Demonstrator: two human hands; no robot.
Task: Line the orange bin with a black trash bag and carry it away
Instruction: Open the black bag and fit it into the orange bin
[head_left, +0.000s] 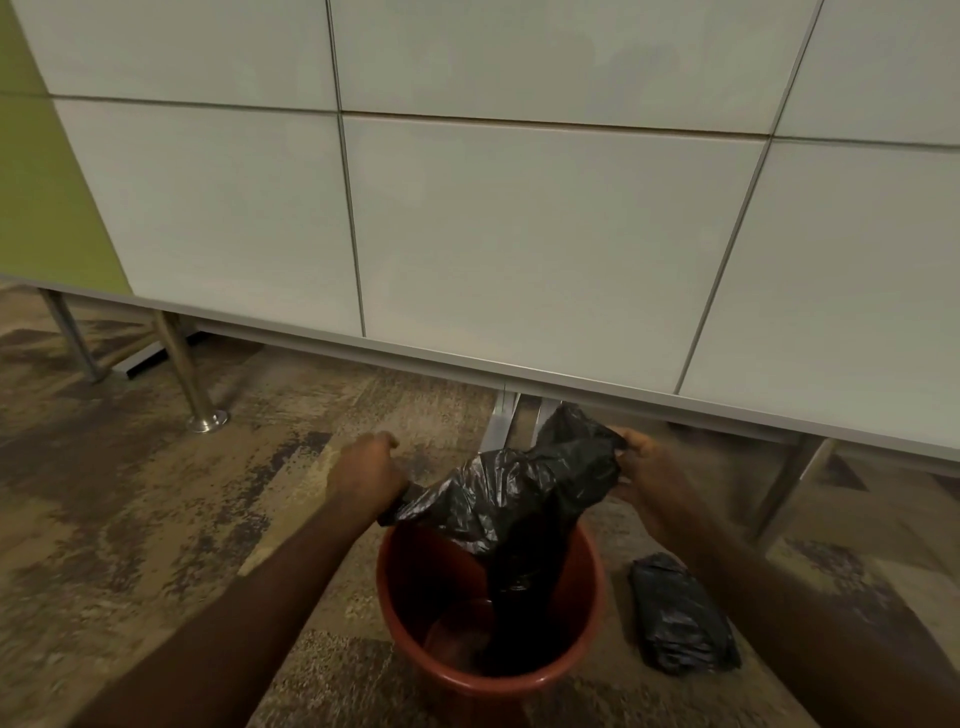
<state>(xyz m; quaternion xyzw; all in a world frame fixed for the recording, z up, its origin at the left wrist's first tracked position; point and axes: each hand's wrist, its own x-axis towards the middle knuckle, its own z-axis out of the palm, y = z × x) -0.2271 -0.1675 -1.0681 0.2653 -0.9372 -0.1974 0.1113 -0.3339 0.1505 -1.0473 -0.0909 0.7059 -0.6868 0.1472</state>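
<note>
The orange bin (402, 582) stands on the carpet at the bottom middle, its mouth facing up. A black trash bag (519, 499) hangs over it, its lower part down inside the bin and its top bunched above the far rim. My left hand (366, 470) grips the bag's left edge beyond the bin's left rim. My right hand (647, 470) pinches the bag's top right corner, raised above the bin's right side. Both forearms reach in from the bottom corners.
A folded pack of black bags (680, 616) lies on the carpet just right of the bin. White cabinet panels (519, 234) rise right behind it on metal legs (189, 374), (784, 493). Patterned carpet (156, 493) spreads to the left.
</note>
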